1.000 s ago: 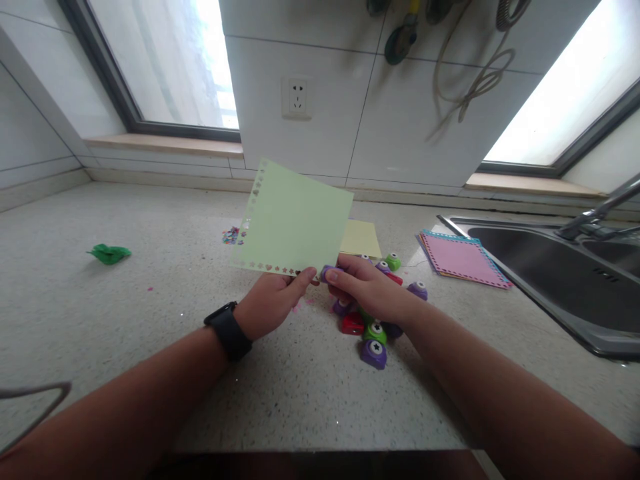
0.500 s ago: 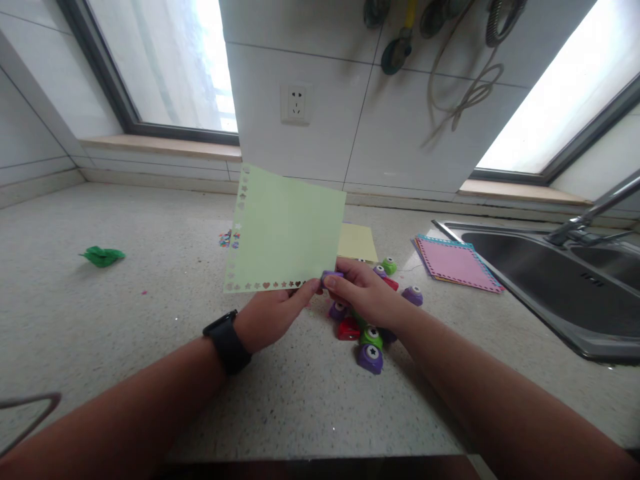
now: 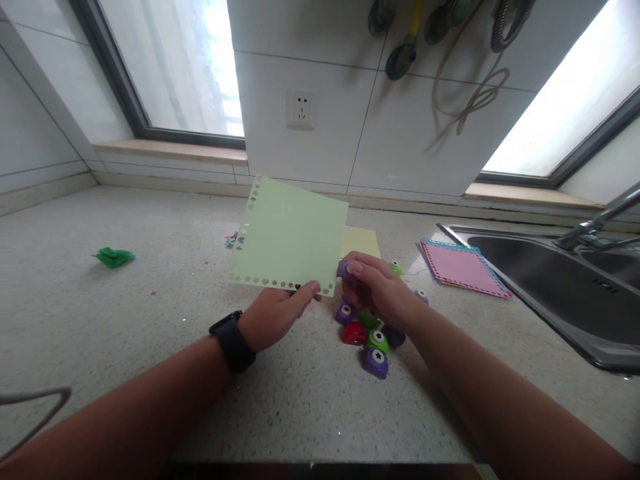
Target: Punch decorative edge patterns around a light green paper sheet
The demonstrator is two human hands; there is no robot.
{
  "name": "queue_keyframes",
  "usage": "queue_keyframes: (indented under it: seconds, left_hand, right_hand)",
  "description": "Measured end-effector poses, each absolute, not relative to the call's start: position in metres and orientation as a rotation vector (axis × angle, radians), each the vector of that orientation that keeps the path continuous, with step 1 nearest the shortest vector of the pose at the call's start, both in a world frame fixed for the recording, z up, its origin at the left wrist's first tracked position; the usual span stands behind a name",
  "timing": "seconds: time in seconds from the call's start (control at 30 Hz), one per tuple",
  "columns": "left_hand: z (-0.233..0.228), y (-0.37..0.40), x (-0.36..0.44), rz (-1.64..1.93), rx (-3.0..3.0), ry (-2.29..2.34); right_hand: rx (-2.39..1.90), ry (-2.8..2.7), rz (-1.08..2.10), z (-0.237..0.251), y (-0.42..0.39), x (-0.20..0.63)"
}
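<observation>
My left hand (image 3: 281, 312) pinches a pale green sheet of paper (image 3: 297, 233) by its lower edge, thumb in front. Small cut-out shapes, hearts and stars among them, run down the sheet's left side and along its bottom edge. Just right of the sheet, my right hand (image 3: 377, 283) is closed around a purple craft punch (image 3: 346, 270), which stands apart from the paper. Below that hand several more punches lie in a cluster, including a red punch (image 3: 354, 333), a green punch (image 3: 377, 340) and a purple punch (image 3: 375, 363). My right hand hides part of the cluster.
Behind the hands lies a yellow sheet (image 3: 363, 241). A stack of edge-punched papers (image 3: 465, 270), pink on top, sits beside the steel sink (image 3: 550, 293). Green crumpled material (image 3: 114, 257) is at left. Colourful paper bits (image 3: 231, 241) lie behind the green sheet.
My right hand has drawn the purple punch off the sheet's lower right corner, to the right. A heart-shaped hole now shows at that corner. My left hand keeps hold of the paper.
</observation>
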State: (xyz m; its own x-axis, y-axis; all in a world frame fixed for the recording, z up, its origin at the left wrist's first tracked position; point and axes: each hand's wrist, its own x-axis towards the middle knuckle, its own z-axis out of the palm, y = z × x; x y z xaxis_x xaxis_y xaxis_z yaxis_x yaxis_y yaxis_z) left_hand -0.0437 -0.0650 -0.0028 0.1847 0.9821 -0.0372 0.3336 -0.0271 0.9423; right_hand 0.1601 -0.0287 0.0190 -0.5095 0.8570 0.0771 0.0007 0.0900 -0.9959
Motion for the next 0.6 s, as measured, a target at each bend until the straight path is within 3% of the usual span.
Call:
queue_keyframes:
  seconds: [0.13,0.33,0.6]
  left_hand:
    - [-0.016,-0.059,-0.048,0.910,1.525,1.233]
    - [-0.015,-0.057,-0.048,0.882,1.577,1.115]
    - [-0.010,-0.053,-0.047,0.879,1.433,0.981]
  right_hand:
    - [-1.055,-1.751,1.163,0.021,-0.025,0.167]
    - [-1.247,-2.298,0.175,0.024,-0.019,0.176]
    - [-1.190,-2.428,0.049,0.015,-0.014,0.172]
